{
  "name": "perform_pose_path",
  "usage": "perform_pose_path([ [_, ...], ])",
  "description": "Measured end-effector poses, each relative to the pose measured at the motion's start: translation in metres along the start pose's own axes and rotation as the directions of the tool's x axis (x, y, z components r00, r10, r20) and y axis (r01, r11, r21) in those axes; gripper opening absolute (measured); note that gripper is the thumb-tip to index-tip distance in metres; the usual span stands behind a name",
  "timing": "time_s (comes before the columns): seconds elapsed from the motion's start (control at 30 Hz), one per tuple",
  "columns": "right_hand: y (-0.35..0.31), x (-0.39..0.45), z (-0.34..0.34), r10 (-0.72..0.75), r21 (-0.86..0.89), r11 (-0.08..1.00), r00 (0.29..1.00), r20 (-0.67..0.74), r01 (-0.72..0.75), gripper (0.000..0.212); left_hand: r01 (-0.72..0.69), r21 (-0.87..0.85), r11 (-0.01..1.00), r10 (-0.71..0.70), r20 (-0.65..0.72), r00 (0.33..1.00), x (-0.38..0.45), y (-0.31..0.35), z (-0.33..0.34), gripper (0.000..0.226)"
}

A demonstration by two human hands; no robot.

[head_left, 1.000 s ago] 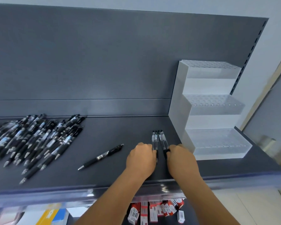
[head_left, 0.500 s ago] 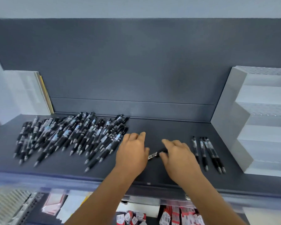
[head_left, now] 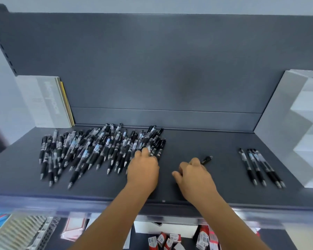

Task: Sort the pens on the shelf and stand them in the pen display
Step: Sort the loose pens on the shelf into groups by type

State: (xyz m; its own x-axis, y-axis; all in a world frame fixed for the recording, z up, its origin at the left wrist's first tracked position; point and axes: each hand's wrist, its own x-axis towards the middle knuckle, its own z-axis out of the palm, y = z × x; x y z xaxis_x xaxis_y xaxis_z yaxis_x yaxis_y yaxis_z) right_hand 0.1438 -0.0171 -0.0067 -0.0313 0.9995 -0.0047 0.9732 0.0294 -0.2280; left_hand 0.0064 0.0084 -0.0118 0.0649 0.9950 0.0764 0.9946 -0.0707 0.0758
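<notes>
Right hand: right hand curled around a single black retractable pen, whose end sticks out past the knuckles; it sits low over the dark grey metal shelf
Left hand: left hand reaches into the near edge of the loose heap of black and clear plastic pens, fingertips on a barrel; whether it pinches one I cannot tell
Sorted set: a short row of four black-grip pens lies side by side, well right of the hands, near the stand
Pen display: white stepped plastic pen display at the far right, partly cut off; no pens seen standing in it
Progress: early by my reckoning, most pens unsorted
Risk: heap pens overlap, so dragging one out could roll neighbours toward the front lip; a blind left-hand grab could mix types
</notes>
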Motion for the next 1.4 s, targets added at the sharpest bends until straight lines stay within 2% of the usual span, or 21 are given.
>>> perform_pose_path([
  [0.13, -0.008, 0.000, 0.006, 0.043, 0.023, 0.999, 0.999, -0.018, -0.042, 0.035, -0.028, 0.042, 0.999, 0.029, -0.025, 0.999, 0.006, -0.005, -0.002, 0.041],
  [0.27, -0.008, -0.002, 0.007, 0.102, 0.064, 0.993, 0.993, -0.062, -0.098, 0.026, -0.079, 0.088, 0.993, 0.085, -0.055, 0.995, 0.012, 0.002, -0.002, 0.025],
  [0.37, -0.005, 0.000, 0.006, 0.139, 0.056, 0.989, 0.988, -0.067, -0.135, 0.023, -0.052, 0.142, 0.989, 0.055, -0.021, 0.998, 0.016, 0.008, -0.004, 0.018],
  [0.47, 0.000, 0.005, 0.005, 0.141, 0.051, 0.989, 0.989, -0.056, -0.138, 0.019, -0.028, 0.188, 0.982, 0.025, 0.016, 1.000, 0.020, 0.014, -0.008, 0.022],
  [0.6, 0.012, 0.009, 0.004, 0.150, 0.099, 0.985, 0.986, -0.078, -0.142, 0.018, 0.040, 0.043, 0.998, -0.042, 0.063, 0.997, 0.022, 0.023, -0.012, 0.011],
  [0.77, 0.030, 0.012, -0.001, 0.178, 0.139, 0.977, 0.979, -0.102, -0.163, 0.017, 0.053, -0.102, 0.993, -0.045, 0.084, 0.995, 0.011, 0.048, -0.008, 0.029],
  [0.97, 0.042, 0.010, -0.004, 0.064, 0.132, 0.990, 0.995, -0.073, -0.054, 0.020, 0.037, -0.269, 0.962, -0.020, 0.066, 0.998, 0.004, 0.068, 0.006, 0.031],
  [1.13, 0.045, 0.011, 0.002, 0.000, 0.089, 0.996, 0.998, -0.070, 0.006, 0.014, -0.025, -0.341, 0.940, 0.043, 0.046, 0.998, -0.001, 0.067, 0.013, 0.024],
  [1.23, 0.045, 0.011, 0.005, -0.016, 0.054, 0.998, 0.998, -0.068, 0.020, 0.012, -0.056, -0.326, 0.944, 0.074, 0.042, 0.996, -0.006, 0.066, 0.012, 0.026],
  [1.4, 0.035, 0.006, -0.004, -0.041, 0.068, 0.997, 0.993, -0.115, 0.049, 0.026, -0.022, -0.289, 0.957, 0.017, -0.019, 1.000, -0.014, 0.042, 0.003, 0.028],
])
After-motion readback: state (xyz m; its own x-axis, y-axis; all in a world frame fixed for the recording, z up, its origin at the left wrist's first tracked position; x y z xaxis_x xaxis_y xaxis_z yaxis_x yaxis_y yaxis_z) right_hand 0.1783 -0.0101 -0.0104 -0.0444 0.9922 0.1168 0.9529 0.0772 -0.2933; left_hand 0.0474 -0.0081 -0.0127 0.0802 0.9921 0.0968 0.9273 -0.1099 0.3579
